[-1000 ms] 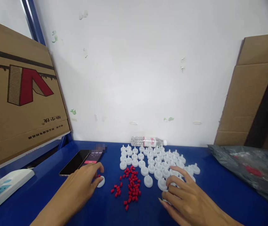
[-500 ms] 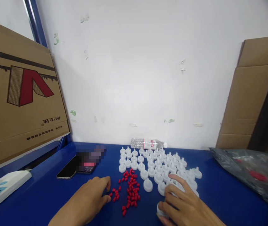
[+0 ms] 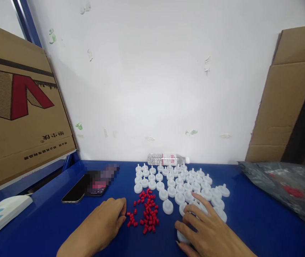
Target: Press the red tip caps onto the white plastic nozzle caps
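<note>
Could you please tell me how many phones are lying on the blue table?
2: a black-screened rectangular phone at left, and a rectangular phone with a partly lit screen directly right of it. No others show.

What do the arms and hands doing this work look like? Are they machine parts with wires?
No, they are human: an ungloved left hand and an ungloved right hand, each with jointed fingers. No sleeve, watch, bracelet, cable or marking shows on either. Some left fingers are hidden, so rings there can't be ruled out.
</note>
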`<state>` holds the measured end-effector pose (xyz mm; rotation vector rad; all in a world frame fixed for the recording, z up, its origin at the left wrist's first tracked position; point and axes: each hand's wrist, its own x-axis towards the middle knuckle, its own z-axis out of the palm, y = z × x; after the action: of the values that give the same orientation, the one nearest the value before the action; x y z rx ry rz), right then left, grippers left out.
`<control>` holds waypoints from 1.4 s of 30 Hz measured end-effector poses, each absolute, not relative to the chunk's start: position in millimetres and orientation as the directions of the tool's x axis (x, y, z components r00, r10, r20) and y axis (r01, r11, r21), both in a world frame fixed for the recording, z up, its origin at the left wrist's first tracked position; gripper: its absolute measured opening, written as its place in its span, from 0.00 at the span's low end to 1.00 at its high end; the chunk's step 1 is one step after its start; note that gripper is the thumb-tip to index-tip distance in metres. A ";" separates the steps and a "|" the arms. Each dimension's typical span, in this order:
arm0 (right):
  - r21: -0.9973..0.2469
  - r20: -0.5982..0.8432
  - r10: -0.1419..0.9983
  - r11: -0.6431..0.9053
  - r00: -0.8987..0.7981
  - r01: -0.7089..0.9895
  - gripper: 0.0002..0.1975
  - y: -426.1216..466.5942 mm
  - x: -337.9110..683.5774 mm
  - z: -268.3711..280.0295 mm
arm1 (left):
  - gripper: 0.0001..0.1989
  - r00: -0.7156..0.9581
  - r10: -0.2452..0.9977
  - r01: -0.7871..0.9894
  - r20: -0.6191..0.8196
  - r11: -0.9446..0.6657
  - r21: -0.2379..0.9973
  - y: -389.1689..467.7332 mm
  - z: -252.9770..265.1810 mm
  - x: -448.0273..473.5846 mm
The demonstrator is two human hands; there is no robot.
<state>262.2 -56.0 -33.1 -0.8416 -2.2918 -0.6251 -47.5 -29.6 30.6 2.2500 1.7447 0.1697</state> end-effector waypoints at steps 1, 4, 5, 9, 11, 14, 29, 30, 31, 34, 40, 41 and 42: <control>0.228 0.680 0.397 0.685 -0.617 0.692 0.05 -55.7 261.3 -32.8 | 0.09 0.259 0.963 0.935 -0.078 -0.229 0.273 -30.4 33.2 -46.7; 0.236 0.682 0.381 0.693 -0.624 0.681 0.08 -58.1 260.2 -24.1 | 0.07 0.252 0.965 0.949 -0.074 -0.231 0.215 -33.9 41.2 -45.1; 0.224 0.684 0.384 0.699 -0.620 0.680 0.11 -59.7 260.5 -19.6 | 0.07 0.258 0.964 0.947 -0.070 -0.238 0.217 -35.4 44.4 -44.6; 0.127 0.702 0.404 0.739 -0.587 0.662 0.16 -66.4 263.5 -3.1 | 0.07 0.313 0.950 0.912 -0.022 -0.294 0.288 -43.1 62.9 -38.9; 0.058 0.700 0.444 0.745 -0.559 0.664 0.14 -69.1 264.4 0.7 | 0.07 0.339 0.941 0.891 -0.007 -0.319 0.322 -46.8 74.4 -32.3; -0.044 0.694 0.508 0.737 -0.510 0.674 0.12 -72.8 263.3 1.7 | 0.07 0.365 0.931 0.864 0.017 -0.345 0.366 -49.4 87.2 -20.7; -0.108 0.771 0.471 0.759 -0.428 0.642 0.09 -76.9 264.0 2.1 | 0.09 0.626 0.736 0.519 0.256 -0.639 0.568 -51.2 61.3 23.1; -0.107 0.771 0.468 0.764 -0.432 0.636 0.08 -76.8 263.7 2.3 | 0.08 0.641 0.721 0.503 0.262 -0.653 0.566 -51.3 60.0 25.4; -0.110 0.769 0.469 0.766 -0.434 0.633 0.08 -76.8 263.3 2.6 | 0.08 0.653 0.707 0.489 0.271 -0.667 0.563 -51.5 58.4 27.5; -0.118 0.772 0.470 0.768 -0.428 0.630 0.07 -76.6 262.4 3.7 | 0.10 0.683 0.681 0.469 0.264 -0.685 0.557 -52.7 54.1 32.3; -0.138 0.772 0.467 0.785 -0.430 0.604 0.09 -77.3 262.8 1.8 | 0.10 0.700 0.683 0.501 0.207 -0.677 0.540 -53.9 48.9 35.8; -0.142 0.771 0.471 0.783 -0.429 0.606 0.09 -77.9 263.0 1.2 | 0.10 0.697 0.687 0.508 0.206 -0.676 0.534 -53.4 47.5 35.4; -0.150 0.770 0.478 0.780 -0.424 0.607 0.08 -78.7 263.2 0.7 | 0.10 0.690 0.692 0.515 0.213 -0.676 0.527 -52.8 46.0 34.9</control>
<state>263.2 -78.7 0.7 -0.8059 -2.0977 -0.1890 34.9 -52.8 46.0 2.4713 0.9353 0.5586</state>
